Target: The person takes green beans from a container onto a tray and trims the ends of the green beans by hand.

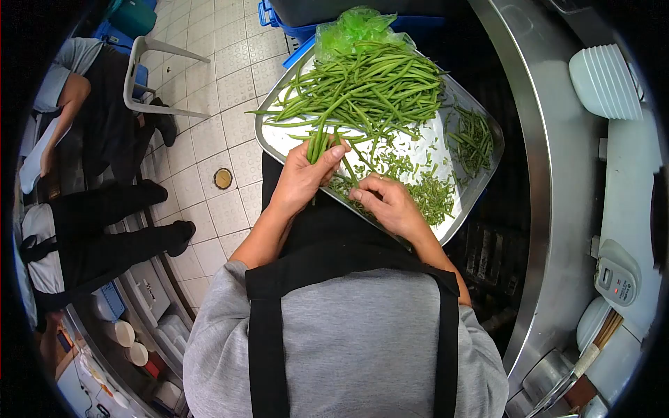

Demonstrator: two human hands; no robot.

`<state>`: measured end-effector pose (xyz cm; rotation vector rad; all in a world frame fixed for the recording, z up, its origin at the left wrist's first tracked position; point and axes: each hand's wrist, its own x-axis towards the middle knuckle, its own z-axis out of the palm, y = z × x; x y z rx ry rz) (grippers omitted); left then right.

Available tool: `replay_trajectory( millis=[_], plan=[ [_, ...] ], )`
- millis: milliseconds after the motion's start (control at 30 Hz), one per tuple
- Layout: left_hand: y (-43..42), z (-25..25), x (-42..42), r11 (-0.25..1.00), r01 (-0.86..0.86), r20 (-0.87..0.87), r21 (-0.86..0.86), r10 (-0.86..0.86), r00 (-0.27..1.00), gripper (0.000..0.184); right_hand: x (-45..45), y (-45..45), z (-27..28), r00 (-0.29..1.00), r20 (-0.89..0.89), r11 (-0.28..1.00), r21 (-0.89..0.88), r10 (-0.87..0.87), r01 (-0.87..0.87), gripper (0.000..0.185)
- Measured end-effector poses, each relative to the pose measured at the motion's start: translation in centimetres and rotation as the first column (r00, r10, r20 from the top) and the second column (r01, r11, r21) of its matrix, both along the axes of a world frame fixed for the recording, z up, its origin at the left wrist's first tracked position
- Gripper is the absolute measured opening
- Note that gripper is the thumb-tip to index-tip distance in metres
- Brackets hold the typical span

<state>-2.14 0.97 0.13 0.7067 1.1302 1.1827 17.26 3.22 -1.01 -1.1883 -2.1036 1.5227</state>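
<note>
Dozens of long green beans (373, 87) lie heaped in the far part of a metal tray (475, 187), the stems crossing loosely and a few poking past the tray's left rim. Over the tray's near edge, the left hand (311, 171) is closed around a small upright bunch of beans (318, 145), its thumb pressed against them. The right hand (387, 200), just beside it above the same edge, has thumb and fingers bent together at the lower end of a slanting bean; whether they grip it, I cannot tell.

Short green trimmings (426, 195) are scattered across the tray's near right part, and a smaller, darker pile of bean pieces (472, 143) sits along its right side. Behind the heap, at the tray's far edge, is a crumpled green plastic bag (359, 31).

Right of the tray runs a curved metal surface (550, 174), with a stack of white bowls (605, 82) beyond it. Left of the tray are a pale chair (167, 104), a round floor drain (223, 179) and two people in dark trousers.
</note>
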Motion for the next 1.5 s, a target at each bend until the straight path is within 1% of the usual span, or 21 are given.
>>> replay_trajectory(
  millis=[133,267,367,433,567,633,700,733,767,833,867,967,1000,1067,1100,1133,1167,1267,1333,1433,1500],
  plan=[
    [-0.1,-0.1,0.0,0.998,-0.061,0.028,0.024,0.061,0.998,0.021,1.1,0.3,-1.0,0.943,-0.216,0.938,-0.293,-0.252,0.183,0.017],
    [-0.2,-0.1,0.3,0.997,-0.066,0.004,0.048,0.065,0.998,0.020,1.5,1.0,0.1,0.930,-0.241,0.947,-0.233,-0.276,0.220,0.015],
    [-0.4,-0.4,0.3,0.994,-0.074,0.007,0.080,0.074,0.997,0.020,1.2,0.9,0.8,0.932,-0.203,0.950,-0.148,-0.301,0.275,0.021],
    [-0.6,-0.4,0.3,0.990,-0.074,0.017,0.119,0.073,0.997,0.020,1.1,0.9,0.0,0.847,-0.339,0.899,-0.307,-0.409,0.311,0.020],
    [-0.4,0.1,-0.6,0.941,-0.288,0.138,0.175,0.266,0.954,0.019,1.4,1.9,-1.5,0.638,-0.468,0.769,-0.542,-0.612,0.340,0.018],
    [0.0,0.5,-1.6,0.945,-0.306,0.265,0.111,0.269,0.926,0.017,1.4,1.9,-1.8,0.846,-0.331,0.894,-0.312,-0.419,0.320,0.014],
    [0.4,0.0,-2.1,0.945,-0.327,0.406,0.016,0.292,0.866,0.018,0.5,0.8,-2.0,0.953,-0.120,0.958,-0.101,-0.280,0.268,0.013],
    [0.6,-0.2,-2.2,0.943,-0.330,0.471,-0.031,0.305,0.828,0.018,0.2,0.6,-2.3,0.984,0.000,0.976,0.126,-0.178,0.177,0.017],
    [0.7,-0.6,-2.2,0.952,-0.303,0.506,-0.044,0.283,0.815,0.018,-0.4,0.2,-2.5,0.985,0.098,0.955,0.274,-0.143,0.111,0.018],
    [0.6,-0.9,-2.3,0.965,-0.252,0.573,-0.068,0.244,0.783,0.019,-1.6,-0.6,-2.7,0.948,0.299,0.849,0.525,-0.108,-0.069,0.021],
    [0.5,-0.9,-2.0,0.952,-0.282,0.532,-0.123,0.303,0.790,0.019,-1.9,-0.6,-2.8,0.932,0.357,0.853,0.504,-0.066,-0.133,0.025],
    [0.3,-1.1,-2.4,0.967,-0.223,0.452,-0.123,0.254,0.855,0.016,-2.2,-0.2,-4.0,0.905,0.423,0.800,0.557,-0.041,-0.224,0.020],
    [0.4,-0.3,-2.3,0.971,-0.198,0.377,-0.138,0.236,0.896,0.014,-2.1,-0.2,-3.9,0.921,0.388,0.815,0.546,-0.043,-0.192,0.018],
    [0.1,-0.3,-2.2,0.990,-0.090,0.094,-0.107,0.101,0.990,0.013,-1.6,0.1,-3.3,0.948,0.315,0.845,0.519,-0.046,-0.131,0.014],
    [0.0,-0.4,-2.1,0.994,-0.036,-0.053,-0.107,0.030,0.998,0.014,-1.4,0.2,-2.7,0.957,0.286,0.843,0.526,-0.053,-0.111,0.013],
    [0.0,-1.4,-1.5,0.998,0.018,-0.278,0.066,0.001,0.961,0.016,-1.2,0.2,-1.8,0.964,0.259,0.843,0.530,-0.060,-0.090,0.012],
    [-0.4,-1.8,-1.6,0.991,0.137,-0.381,-0.001,-0.127,0.916,0.018,-0.9,0.1,-0.8,0.970,0.232,0.843,0.533,-0.071,-0.066,0.011],
    [-0.4,-1.0,-0.7,0.934,0.349,-0.643,0.077,-0.221,0.734,0.019,-0.3,0.2,1.1,0.985,0.146,0.880,0.475,-0.089,0.009,0.009],
    [-0.4,-0.7,-0.5,0.892,0.444,-0.763,0.081,-0.231,0.604,0.018,0.2,0.4,1.4,0.993,0.085,0.910,0.413,-0.079,0.037,0.009],
    [-0.3,-0.4,-0.6,0.900,0.429,-0.717,0.075,-0.250,0.651,0.020,0.8,0.8,2.0,0.983,0.164,0.948,0.316,-0.080,0.024,0.008],
    [-0.2,-0.1,-0.8,0.902,0.427,-0.714,0.068,-0.255,0.652,0.019,1.0,0.9,1.9,0.990,0.123,0.943,0.331,-0.073,0.029,0.008]
  ],
)
